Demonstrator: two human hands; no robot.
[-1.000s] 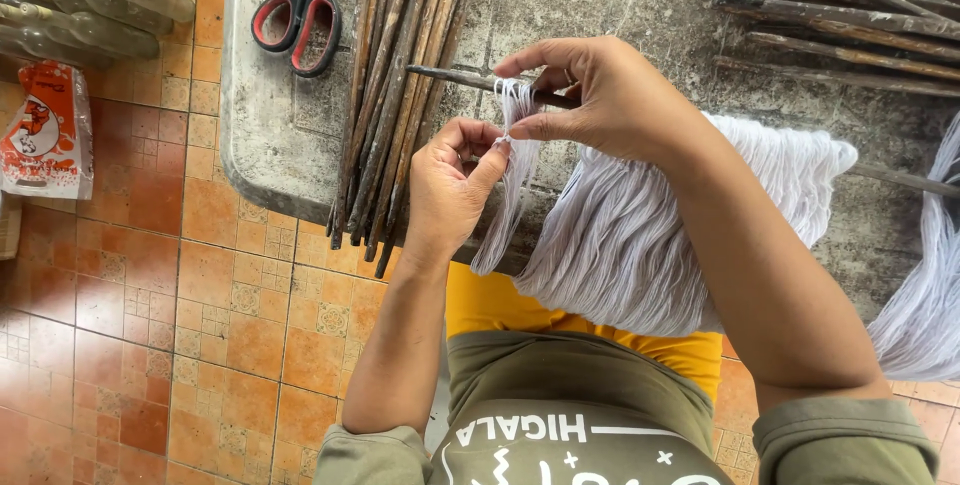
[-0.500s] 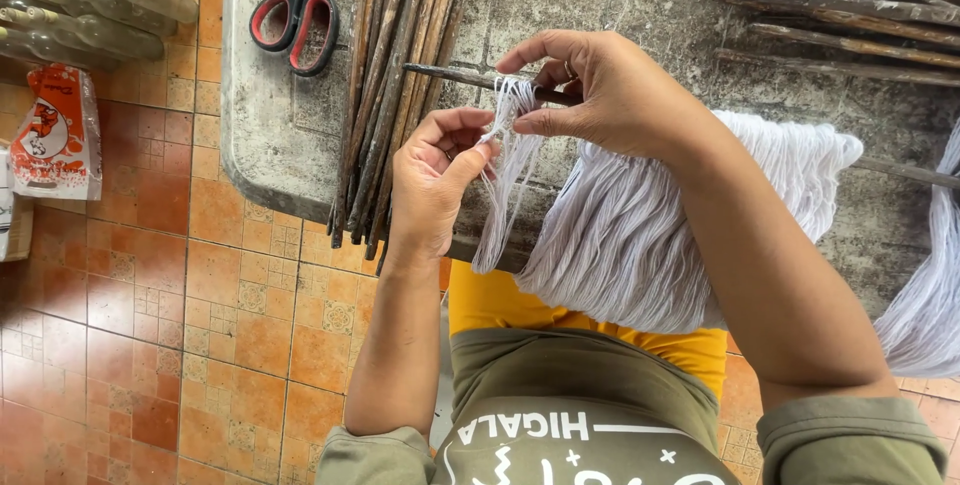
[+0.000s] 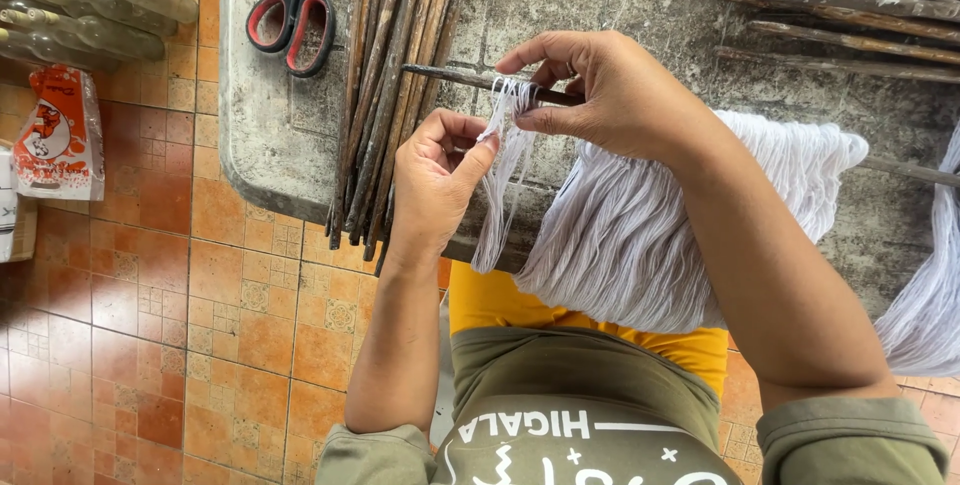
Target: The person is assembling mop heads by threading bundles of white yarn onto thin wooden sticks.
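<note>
Concrete slab (image 3: 620,5) carries everything: a white yarn bundle (image 3: 640,235) draped over its front edge, a sheaf of dark sticks (image 3: 395,85), red-handled scissors (image 3: 295,15). Right hand (image 3: 620,95) pinches one stick (image 3: 450,75) together with the yarn looped over it. Left hand (image 3: 435,180) pinches a few strands (image 3: 495,135) between thumb and forefinger just below. Judging by this, even tension and a steady stick would keep the strands from tangling.
</note>
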